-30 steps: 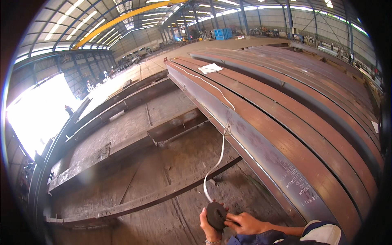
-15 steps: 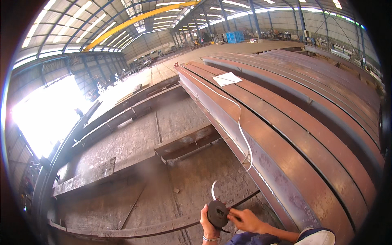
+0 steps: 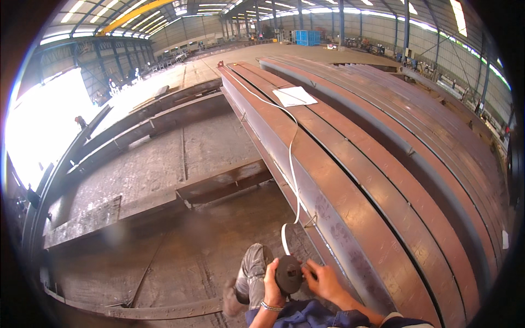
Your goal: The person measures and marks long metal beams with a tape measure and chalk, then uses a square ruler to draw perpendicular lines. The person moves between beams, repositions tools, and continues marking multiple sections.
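Left hand [image 3: 273, 287] is gripping a reel [image 3: 288, 274], right hand [image 3: 325, 280] curling, hold unclear. Beams [image 3: 350, 164] are spanning three o'clock, a doorway [image 3: 46, 120] glowing at nine.

"What's carrying the load out there?"

"Brown beams [image 3: 350, 191], side by side, running away from me with narrow dark gaps between. And there, toward the far end, a white sheet [image 3: 298, 96] lying flat across one of those gaps!"

"And the nearest beam?"

"I've got white tape [image 3: 292, 158] snaking along its top from the far end, curving, then slipping over the left edge!"

"Down below?"

"From my end, a dark, scuffed floor [image 3: 147, 175], long bars [image 3: 224, 185] stretching across it. What props the beams, I can't make out."
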Demonstrator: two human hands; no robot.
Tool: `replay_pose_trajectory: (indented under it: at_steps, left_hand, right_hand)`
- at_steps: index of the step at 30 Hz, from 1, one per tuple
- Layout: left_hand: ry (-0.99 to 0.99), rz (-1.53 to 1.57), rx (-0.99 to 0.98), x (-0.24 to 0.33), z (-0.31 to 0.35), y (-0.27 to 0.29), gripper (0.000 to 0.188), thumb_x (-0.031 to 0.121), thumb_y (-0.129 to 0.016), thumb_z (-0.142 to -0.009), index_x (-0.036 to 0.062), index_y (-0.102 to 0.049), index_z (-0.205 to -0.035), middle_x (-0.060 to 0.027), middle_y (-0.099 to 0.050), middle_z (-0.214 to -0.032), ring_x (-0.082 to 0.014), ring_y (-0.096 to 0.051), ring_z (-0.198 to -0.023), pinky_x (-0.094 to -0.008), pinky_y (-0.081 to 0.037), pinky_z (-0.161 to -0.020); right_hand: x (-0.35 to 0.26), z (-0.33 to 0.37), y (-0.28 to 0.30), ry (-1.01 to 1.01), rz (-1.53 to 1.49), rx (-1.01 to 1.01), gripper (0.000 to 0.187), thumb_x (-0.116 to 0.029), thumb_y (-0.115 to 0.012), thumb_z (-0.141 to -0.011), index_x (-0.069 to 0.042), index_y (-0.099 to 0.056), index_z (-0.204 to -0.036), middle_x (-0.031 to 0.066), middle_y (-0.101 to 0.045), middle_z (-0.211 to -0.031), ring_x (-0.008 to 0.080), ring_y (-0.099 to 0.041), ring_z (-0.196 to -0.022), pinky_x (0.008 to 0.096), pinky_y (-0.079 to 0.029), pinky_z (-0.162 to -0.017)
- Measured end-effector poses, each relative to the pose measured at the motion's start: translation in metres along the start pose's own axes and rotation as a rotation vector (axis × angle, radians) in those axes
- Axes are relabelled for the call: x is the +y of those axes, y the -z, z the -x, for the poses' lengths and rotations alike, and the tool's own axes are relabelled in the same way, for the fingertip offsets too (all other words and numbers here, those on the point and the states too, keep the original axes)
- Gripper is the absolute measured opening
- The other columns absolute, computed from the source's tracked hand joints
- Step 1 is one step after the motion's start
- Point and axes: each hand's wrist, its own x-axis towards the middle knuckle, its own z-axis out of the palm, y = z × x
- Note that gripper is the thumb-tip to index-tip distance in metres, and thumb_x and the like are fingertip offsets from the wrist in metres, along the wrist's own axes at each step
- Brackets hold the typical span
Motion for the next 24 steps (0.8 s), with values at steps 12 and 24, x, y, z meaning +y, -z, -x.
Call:
replay_pose_trajectory:
  at_steps: [12,24]
  left_hand:
    - [0.249,-0.136,-0.066,0.065,-0.199,0.027,0.047,0.044,-0.052,-0.100,0.0037,-0.066,-0.121,-0.0092,-0.072,-0.108,-0.0201,-0.069,-0.093,-0.0316,-0.055,-0.085]
    - [0.186,-0.112,-0.064,0.298,-0.392,0.075,0.058,0.048,-0.044,-0.100,0.0010,-0.059,-0.129,-0.0168,-0.070,-0.110,-0.0310,-0.070,-0.095,-0.0389,-0.058,-0.085]
  right_hand:
    - [0.018,-0.197,-0.047,-0.117,0.021,0.382,0.018,-0.017,-0.064,-0.098,-0.002,-0.055,-0.094,0.0204,-0.063,-0.072,0.0400,-0.067,-0.066,0.0417,-0.045,-0.053]
    - [-0.088,-0.438,-0.170,0.082,-0.045,0.174,0.011,-0.011,-0.065,-0.096,-0.005,-0.055,-0.099,0.0156,-0.063,-0.069,0.0331,-0.066,-0.059,0.0393,-0.048,-0.053]
